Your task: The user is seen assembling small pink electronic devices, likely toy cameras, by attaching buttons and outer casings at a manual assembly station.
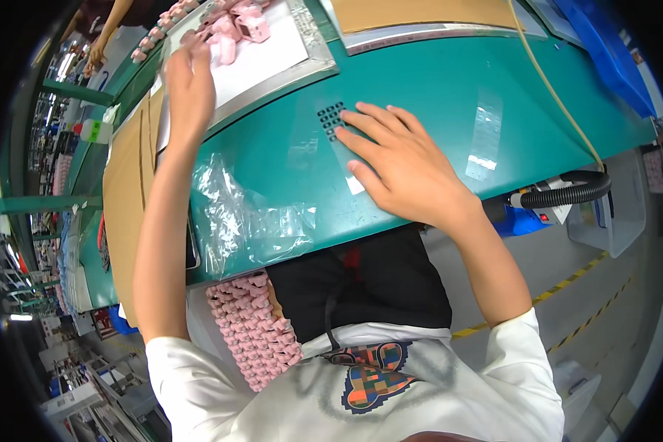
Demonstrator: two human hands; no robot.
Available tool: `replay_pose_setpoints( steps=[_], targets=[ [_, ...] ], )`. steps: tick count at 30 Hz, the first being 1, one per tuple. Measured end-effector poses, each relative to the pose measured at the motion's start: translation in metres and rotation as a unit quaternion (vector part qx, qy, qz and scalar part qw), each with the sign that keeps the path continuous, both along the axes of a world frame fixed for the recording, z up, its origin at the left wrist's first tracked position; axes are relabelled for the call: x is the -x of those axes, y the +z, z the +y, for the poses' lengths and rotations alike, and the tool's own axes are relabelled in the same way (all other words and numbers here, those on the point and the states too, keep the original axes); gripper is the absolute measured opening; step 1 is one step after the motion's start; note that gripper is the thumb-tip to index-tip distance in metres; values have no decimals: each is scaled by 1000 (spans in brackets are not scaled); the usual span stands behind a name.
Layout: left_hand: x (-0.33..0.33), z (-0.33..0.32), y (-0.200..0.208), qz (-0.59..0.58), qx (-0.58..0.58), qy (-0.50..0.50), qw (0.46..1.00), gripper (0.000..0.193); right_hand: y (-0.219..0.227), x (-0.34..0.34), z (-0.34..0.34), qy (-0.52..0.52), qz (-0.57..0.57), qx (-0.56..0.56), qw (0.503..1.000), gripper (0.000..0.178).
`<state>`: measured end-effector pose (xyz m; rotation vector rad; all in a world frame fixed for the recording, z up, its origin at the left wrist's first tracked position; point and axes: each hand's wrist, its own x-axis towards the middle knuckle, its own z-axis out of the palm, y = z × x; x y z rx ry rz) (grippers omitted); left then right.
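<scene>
At the far left, my left hand (189,85) reaches over a metal-edged tray (320,62) with a white lining. Its fingertips are slightly blurred beside a loose pile of small pink plastic parts (252,26); whether they pinch one cannot be made out. My right hand (409,166) is open, palm down, fingers spread over the green table mat (272,132). Its fingertips touch or hover at the right edge of a small clear sheet with rows of black stickers (330,114). A small white tab (355,185) shows by the right thumb.
Crumpled clear plastic film (232,210) lies near the front edge. A clear strip (485,140) lies right. Cardboard (125,191) runs along the left. A black hose (567,193) and blue bin (611,55) flank the right. Many pink parts (254,331) sit beside my lap. Another person's arm (110,29) shows far left.
</scene>
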<state>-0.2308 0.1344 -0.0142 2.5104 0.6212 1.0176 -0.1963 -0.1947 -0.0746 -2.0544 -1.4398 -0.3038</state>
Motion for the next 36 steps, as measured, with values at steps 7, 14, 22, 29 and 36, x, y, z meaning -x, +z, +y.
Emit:
replay_pose_setpoints(
  steps=[7,14,22,29,36],
  targets=[
    [158,-191,35,434,353,-212,802,34,0,17,-20,88,81,43,992,34],
    [164,-266,-86,-92,701,-115,698,23,1,42,-33,103,81,12,991,31],
    [163,-283,-89,-214,754,-117,610,20,-3,60,-47,106,107,-51,987,22],
    [173,-263,-68,-139,697,-193,676,19,5,60,-47,159,200,-107,961,17],
    [155,-242,-47,-72,667,-228,706,19,13,54,-41,135,139,-142,971,15]
  ],
)
